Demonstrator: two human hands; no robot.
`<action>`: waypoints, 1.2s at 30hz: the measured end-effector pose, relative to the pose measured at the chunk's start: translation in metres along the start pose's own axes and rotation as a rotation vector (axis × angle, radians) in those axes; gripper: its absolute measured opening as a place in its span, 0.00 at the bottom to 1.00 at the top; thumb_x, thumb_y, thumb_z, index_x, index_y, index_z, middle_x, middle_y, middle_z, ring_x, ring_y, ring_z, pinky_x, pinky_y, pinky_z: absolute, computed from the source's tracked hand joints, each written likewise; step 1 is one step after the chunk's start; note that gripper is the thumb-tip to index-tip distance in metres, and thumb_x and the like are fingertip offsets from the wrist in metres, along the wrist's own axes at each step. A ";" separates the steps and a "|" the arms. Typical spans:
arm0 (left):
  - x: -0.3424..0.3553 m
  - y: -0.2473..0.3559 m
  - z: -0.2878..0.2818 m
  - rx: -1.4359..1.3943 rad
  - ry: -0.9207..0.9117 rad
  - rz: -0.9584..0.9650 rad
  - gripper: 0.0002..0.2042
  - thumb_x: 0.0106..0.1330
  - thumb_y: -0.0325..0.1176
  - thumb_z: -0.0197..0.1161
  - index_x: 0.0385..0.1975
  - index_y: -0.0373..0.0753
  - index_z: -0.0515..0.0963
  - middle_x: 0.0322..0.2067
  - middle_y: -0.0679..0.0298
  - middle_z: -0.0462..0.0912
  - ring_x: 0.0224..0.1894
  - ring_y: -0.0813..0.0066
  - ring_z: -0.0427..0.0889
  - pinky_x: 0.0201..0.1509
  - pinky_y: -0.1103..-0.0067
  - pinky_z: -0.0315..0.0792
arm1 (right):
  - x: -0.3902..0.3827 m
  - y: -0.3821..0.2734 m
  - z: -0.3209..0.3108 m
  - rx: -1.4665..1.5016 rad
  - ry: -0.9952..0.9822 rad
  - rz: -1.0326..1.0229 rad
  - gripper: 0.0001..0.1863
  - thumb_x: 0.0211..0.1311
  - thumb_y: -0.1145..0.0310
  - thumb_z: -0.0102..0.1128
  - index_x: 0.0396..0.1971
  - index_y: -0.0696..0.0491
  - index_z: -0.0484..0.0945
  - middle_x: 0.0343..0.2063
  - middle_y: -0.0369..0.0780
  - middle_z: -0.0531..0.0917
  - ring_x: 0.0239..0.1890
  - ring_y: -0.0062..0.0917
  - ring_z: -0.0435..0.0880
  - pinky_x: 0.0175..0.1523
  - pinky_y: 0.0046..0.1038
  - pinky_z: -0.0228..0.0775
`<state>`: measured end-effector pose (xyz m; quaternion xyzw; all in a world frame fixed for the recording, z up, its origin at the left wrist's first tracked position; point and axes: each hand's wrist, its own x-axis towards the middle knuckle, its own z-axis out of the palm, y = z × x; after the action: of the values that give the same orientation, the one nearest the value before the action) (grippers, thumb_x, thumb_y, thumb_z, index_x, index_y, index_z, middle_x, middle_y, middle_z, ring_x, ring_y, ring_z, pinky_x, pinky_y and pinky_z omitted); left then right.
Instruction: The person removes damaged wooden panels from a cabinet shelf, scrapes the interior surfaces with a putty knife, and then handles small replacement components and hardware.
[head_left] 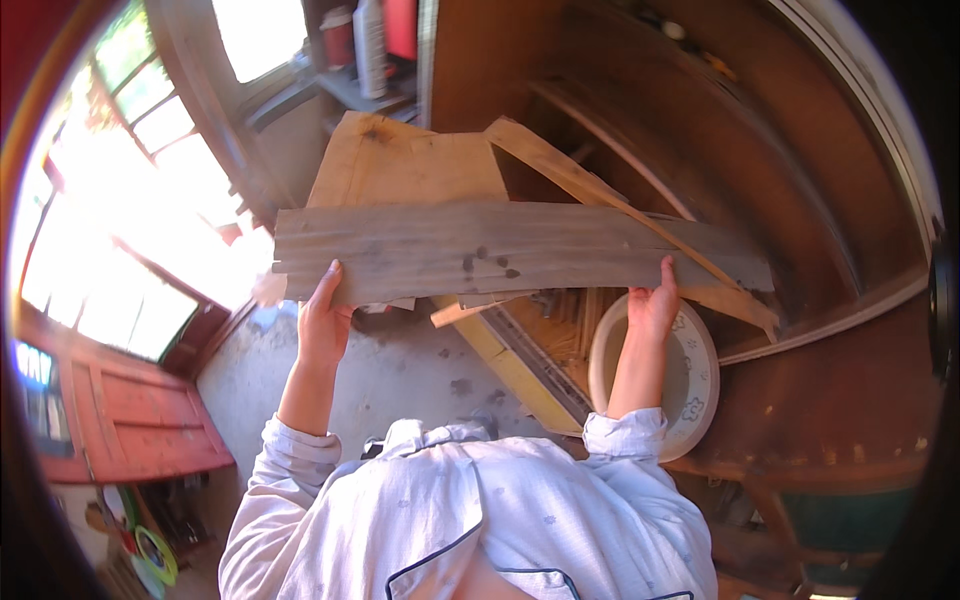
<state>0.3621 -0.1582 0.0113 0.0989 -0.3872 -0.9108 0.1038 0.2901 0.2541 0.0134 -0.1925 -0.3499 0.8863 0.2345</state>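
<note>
A long grey-brown weathered board stretches across the view, held up level between my two hands. Several dark spots mark its middle, and its lower edge is ragged. My left hand grips it near the left end, thumb on top and fingers underneath. Toward the right part, my right hand holds the same edge, also with the thumb over the face. Just beyond it stands a wide pale wooden panel. A narrow light wooden strip slants down to the right, partly crossing the board.
Below my right hand sits a round pale basin with a patterned rim. Brown shelving fills the right side. Left are bright windows and a red wooden cabinet. Bottles stand on a far shelf. Grey floor lies below.
</note>
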 end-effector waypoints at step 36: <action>-0.309 0.178 -0.529 0.082 0.833 0.020 0.12 0.66 0.36 0.53 0.42 0.34 0.75 0.38 0.65 0.80 0.39 0.77 0.80 0.39 0.80 0.76 | -0.445 0.435 0.074 -0.992 -1.156 -0.203 0.16 0.61 0.65 0.57 0.39 0.64 0.76 0.39 0.39 0.81 0.41 0.25 0.78 0.50 0.24 0.65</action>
<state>0.8160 -0.5592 -0.1891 0.4590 -0.3490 -0.7757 0.2564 0.4934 -0.3107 -0.1670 0.2518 -0.7893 0.5597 -0.0191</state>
